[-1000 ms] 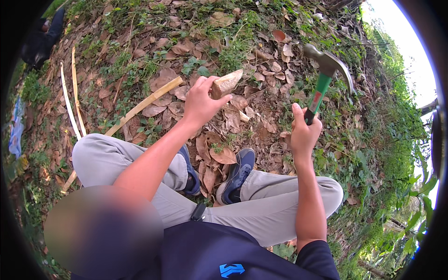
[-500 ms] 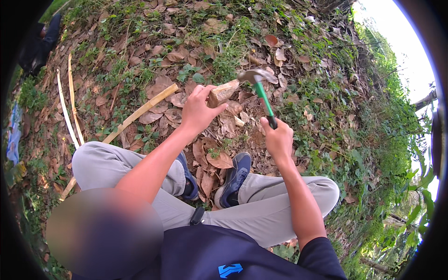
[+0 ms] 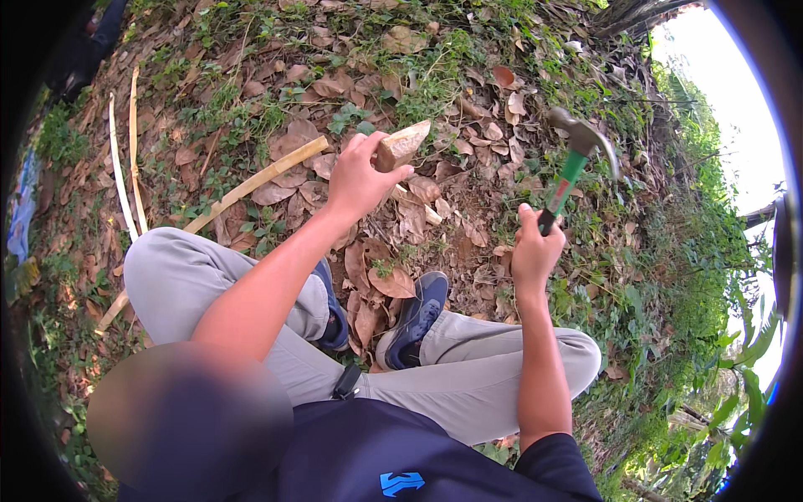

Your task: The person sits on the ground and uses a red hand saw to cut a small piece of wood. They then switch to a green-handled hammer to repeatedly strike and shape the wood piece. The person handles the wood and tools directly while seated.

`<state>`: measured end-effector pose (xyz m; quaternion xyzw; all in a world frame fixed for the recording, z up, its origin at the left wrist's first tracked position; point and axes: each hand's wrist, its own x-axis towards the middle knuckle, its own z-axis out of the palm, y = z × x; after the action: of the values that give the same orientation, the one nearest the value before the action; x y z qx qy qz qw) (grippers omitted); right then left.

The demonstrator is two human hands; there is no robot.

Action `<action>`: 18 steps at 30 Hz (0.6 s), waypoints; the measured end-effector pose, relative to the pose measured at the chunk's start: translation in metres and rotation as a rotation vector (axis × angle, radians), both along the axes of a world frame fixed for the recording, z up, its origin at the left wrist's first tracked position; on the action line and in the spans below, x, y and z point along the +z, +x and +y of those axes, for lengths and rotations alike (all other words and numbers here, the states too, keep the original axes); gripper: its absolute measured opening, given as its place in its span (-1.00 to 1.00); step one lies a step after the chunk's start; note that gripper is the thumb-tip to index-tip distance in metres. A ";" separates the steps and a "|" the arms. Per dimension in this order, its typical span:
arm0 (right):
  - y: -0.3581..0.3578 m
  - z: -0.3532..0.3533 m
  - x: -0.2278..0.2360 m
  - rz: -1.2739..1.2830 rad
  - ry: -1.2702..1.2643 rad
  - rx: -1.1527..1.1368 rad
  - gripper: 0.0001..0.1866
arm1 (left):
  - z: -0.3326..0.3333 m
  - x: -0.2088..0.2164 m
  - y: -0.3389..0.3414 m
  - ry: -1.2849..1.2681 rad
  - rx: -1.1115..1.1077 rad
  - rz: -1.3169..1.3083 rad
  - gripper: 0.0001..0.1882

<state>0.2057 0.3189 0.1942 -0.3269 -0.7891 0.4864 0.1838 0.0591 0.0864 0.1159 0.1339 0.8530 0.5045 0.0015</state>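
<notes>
My left hand (image 3: 361,178) is closed around a short brown chunk (image 3: 403,145) with a pale, tapered far end. I cannot tell whether it is wood or stone. The thumb presses its near side, and the other fingers are partly hidden. To the right, my right hand (image 3: 536,251) grips a claw hammer (image 3: 564,186) by its black handle end. The shaft is green and the metal head (image 3: 580,132) is raised, apart from the chunk. Just below the chunk, a small pale stick (image 3: 418,204) lies among dry leaves.
A long pale wooden strip (image 3: 255,186) slants across the ground beside my left knee. Two thinner strips (image 3: 134,151) lie farther left. My blue shoes (image 3: 414,322) rest below my hands. A person in dark clothes (image 3: 84,58) is at the far left; a trunk (image 3: 640,15) stands at upper right.
The hammer has moved right, away from the chunk, and its head now tilts to the right. My left hand keeps its hold on the chunk, nearly in place.
</notes>
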 end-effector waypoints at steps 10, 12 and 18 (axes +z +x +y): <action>0.002 -0.010 -0.001 -0.062 0.159 0.051 -0.57 | 0.001 -0.002 0.002 0.009 -0.074 0.044 -0.36; 0.002 -0.009 -0.003 0.015 -0.048 0.048 -0.56 | 0.001 -0.002 0.004 0.021 -0.086 0.020 -0.37; -0.007 0.008 0.005 -0.359 0.103 0.095 -0.65 | 0.003 -0.002 -0.002 0.039 -0.073 -0.005 -0.37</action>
<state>0.1985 0.3273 0.1996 -0.3608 -0.8478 0.3872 0.0332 0.0575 0.0894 0.1141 0.1634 0.8376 0.5210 0.0196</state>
